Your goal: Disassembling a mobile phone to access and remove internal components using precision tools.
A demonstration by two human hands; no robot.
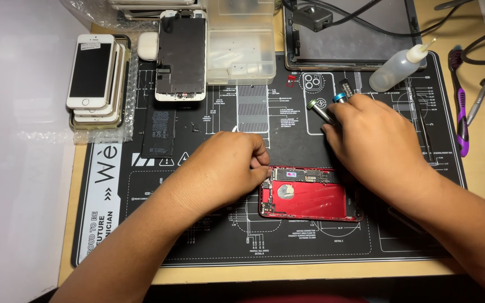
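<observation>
1. A light wooden desk (478, 174) carries the work.
2. A black printed work mat (209, 241) covers most of it.
3. A pale, plain wall (18, 196) borders the left side.
4. Light is even and warm.

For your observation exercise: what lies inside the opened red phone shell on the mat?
Inside the red phone shell: a circuit board along the top edge and a round silver part. The left hand covers its upper left corner.

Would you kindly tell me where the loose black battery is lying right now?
In the head view the black battery lies on the left part of the black work mat, just below the detached phone screen and right of the stack of phones.
</observation>
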